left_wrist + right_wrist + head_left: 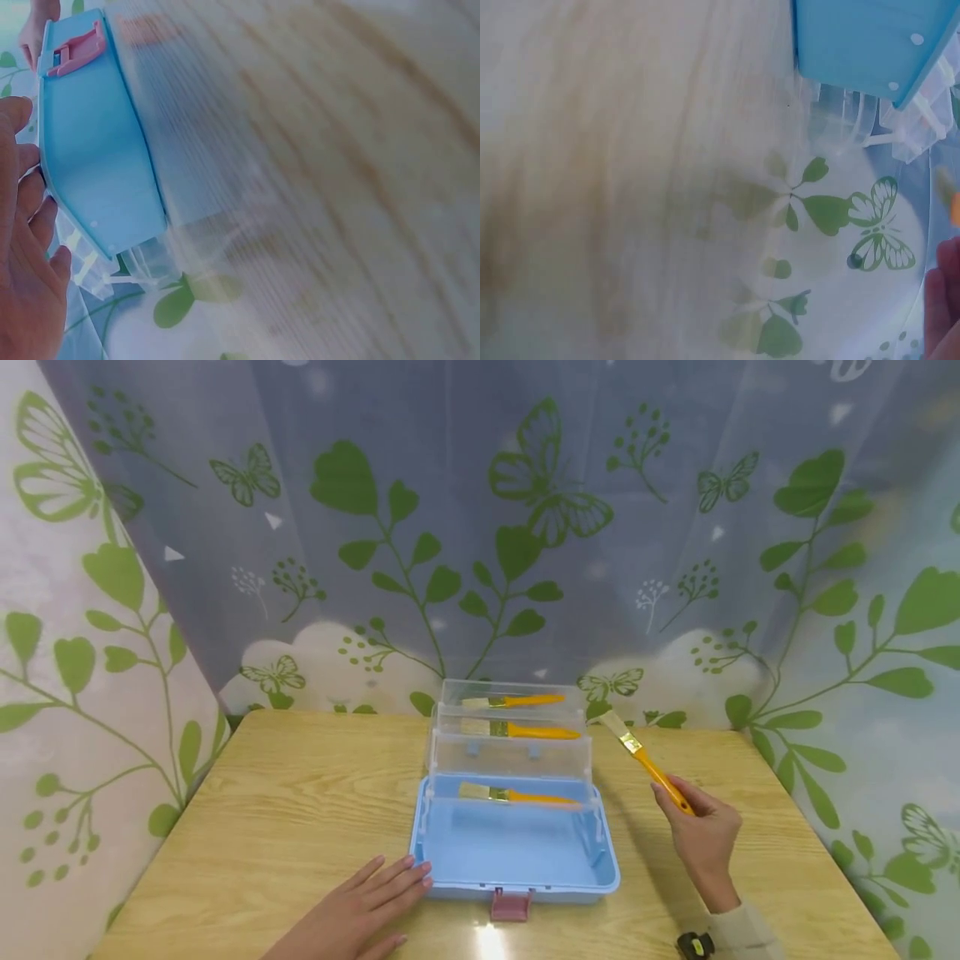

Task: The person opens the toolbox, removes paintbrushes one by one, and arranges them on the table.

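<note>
A flat paintbrush (651, 767) with a yellow-orange handle and pale bristles is pinched near its handle end by my right hand (703, 827), held up to the right of the box. My left hand (375, 897) lies with straight fingers at the front left corner of the blue toolbox (517, 852), fingertips touching its rim. The toolbox stands unfolded, with clear tiered trays (510, 756) raised at its back. One brush lies in each tier: a top brush (525, 701), a wider middle brush (532, 732) and a lower brush (525, 795). The blue bottom compartment holds nothing visible.
A pink latch (511, 906) hangs at the toolbox front. The wooden table (300, 793) ends at a patterned curtain (450, 527) behind and on both sides. A black device (694, 945) sits at my right wrist beside a light sleeve (742, 935).
</note>
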Available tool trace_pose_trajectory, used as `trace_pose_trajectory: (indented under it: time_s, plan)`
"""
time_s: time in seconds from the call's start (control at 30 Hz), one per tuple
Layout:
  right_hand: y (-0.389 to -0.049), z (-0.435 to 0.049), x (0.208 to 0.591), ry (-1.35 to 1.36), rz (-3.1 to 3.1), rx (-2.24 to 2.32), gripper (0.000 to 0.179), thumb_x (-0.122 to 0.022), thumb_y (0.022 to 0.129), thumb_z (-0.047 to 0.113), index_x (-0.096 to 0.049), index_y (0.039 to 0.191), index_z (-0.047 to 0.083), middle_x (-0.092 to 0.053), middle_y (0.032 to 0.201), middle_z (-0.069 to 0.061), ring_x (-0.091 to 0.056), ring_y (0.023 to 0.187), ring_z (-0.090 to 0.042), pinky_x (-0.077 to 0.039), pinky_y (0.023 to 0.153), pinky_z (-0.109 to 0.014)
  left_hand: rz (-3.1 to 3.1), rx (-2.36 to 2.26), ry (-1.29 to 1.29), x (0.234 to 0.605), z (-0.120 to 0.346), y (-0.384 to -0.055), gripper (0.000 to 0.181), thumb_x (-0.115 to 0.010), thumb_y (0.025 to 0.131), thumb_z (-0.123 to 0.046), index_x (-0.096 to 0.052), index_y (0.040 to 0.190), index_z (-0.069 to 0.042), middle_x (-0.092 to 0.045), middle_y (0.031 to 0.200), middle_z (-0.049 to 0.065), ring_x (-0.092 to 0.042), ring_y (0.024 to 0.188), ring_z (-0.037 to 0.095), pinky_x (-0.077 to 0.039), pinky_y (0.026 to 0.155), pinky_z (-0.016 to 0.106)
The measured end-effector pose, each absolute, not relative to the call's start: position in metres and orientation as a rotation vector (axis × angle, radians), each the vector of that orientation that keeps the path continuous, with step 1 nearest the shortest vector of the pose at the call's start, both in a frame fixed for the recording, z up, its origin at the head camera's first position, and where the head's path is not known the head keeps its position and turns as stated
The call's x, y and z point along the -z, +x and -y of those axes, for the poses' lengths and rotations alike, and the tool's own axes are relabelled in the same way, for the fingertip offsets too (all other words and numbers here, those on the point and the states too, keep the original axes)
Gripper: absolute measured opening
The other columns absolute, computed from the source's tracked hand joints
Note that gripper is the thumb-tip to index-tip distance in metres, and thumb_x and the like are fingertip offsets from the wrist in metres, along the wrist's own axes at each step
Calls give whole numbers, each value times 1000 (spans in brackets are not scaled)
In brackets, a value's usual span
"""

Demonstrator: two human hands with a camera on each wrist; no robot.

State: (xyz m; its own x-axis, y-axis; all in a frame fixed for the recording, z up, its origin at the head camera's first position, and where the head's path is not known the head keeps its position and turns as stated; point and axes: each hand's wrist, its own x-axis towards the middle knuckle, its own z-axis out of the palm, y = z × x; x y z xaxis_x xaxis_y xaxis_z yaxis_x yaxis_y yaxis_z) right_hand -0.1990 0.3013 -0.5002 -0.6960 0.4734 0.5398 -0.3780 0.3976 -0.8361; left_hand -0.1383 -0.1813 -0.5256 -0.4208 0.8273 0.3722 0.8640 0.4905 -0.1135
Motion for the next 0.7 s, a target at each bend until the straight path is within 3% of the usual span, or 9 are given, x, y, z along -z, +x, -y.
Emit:
trace_pose_trajectory:
  time_s: [0.2, 0.3, 0.4, 0.53, 0.63, 0.7]
  plan:
    - [-201, -311, 503, -229, 1953, -1355, 22, -84, 79, -2, -78, 100, -8, -69, 80, 27, -68, 63, 7, -53, 51, -12, 2356, 123, -1410, 526, 180, -140, 69, -64, 98, -43, -42, 156, -12, -45, 159, 3, -7, 157, 12, 5, 126, 27]
    - [-201, -312, 501, -268, 1997, -1347, 24, -85, 80, 2, -78, 100, -8, -70, 79, 25, -68, 63, 7, -53, 51, -12, 2337, 133, -1410, 526, 180, -142, 71, -66, 97, -43, -41, 157, -13, -45, 159, 3, -7, 157, 12, 5, 126, 27]
    - [-200, -312, 499, -302, 2032, -1342, 24, -85, 80, 4, -78, 99, -8, -76, 83, 6, -67, 63, 8, -53, 52, -12, 2291, 142, -1423, 529, 180, -142, 76, -67, 96, -43, -37, 158, -12, -41, 161, 3, -5, 158, 12, 5, 127, 27]
    - [-201, -313, 500, -322, 2081, -1321, 25, -85, 81, 5, -78, 99, -9, -75, 94, -25, -66, 65, 11, -54, 55, -11, 2219, 116, -1440, 533, 181, -144, 78, -60, 100, -45, -28, 162, -10, -25, 168, 2, -5, 158, 14, 4, 127, 29]
    - [-203, -313, 502, -324, 2126, -1283, 26, -84, 82, 7, -77, 100, -9, -73, 96, -31, -64, 62, 13, -53, 53, -11, 2194, 94, -1440, 534, 182, -146, 74, -49, 105, -49, -26, 162, -10, -20, 169, 2, -5, 158, 14, 5, 127, 29]
    - [-205, -314, 501, -322, 2145, -1251, 25, -84, 83, 8, -78, 100, -8, -73, 96, -31, -63, 62, 15, -52, 53, -11, 2188, 87, -1435, 534, 181, -148, 72, -46, 105, -51, -27, 162, -10, -27, 168, 2, -6, 158, 14, 4, 127, 29]
